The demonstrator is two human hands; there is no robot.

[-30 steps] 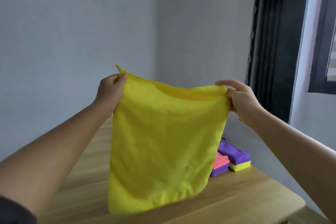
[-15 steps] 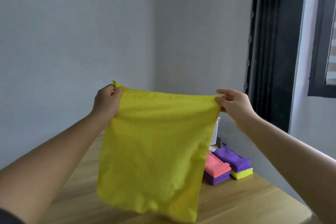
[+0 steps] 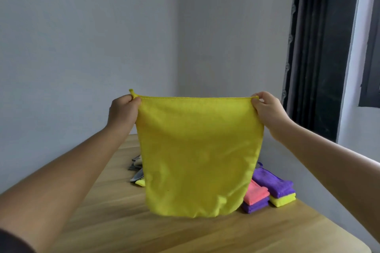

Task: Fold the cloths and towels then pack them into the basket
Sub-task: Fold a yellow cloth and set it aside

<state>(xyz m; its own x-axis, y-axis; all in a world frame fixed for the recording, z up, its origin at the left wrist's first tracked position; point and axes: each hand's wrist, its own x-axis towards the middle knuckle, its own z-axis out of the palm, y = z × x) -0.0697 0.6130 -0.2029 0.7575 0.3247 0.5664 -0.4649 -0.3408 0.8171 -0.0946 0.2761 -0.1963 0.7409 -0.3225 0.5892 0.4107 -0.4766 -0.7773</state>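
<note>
A yellow cloth (image 3: 197, 154) hangs spread flat in the air above the wooden table (image 3: 127, 228). My left hand (image 3: 123, 112) pinches its top left corner and my right hand (image 3: 269, 111) pinches its top right corner, so the top edge is stretched straight. The cloth's lower edge hangs just above the tabletop. Behind it on the right lie folded cloths: a pink one (image 3: 257, 192) on a purple one (image 3: 256, 206), and a purple one (image 3: 273, 184) on a yellow one (image 3: 282, 200). The basket is hidden behind the cloth.
Grey and yellow unfolded cloths (image 3: 136, 170) peek out left of the hanging cloth. The table stands in a corner of grey walls, with a dark curtain (image 3: 316, 47) and a window frame on the right. The table's right corner (image 3: 357, 246) is rounded.
My hands have pulled further apart, stretching the top edge taut and straight. The cloth now hangs flatter and free of the tabletop, and the view has tilted a little.
</note>
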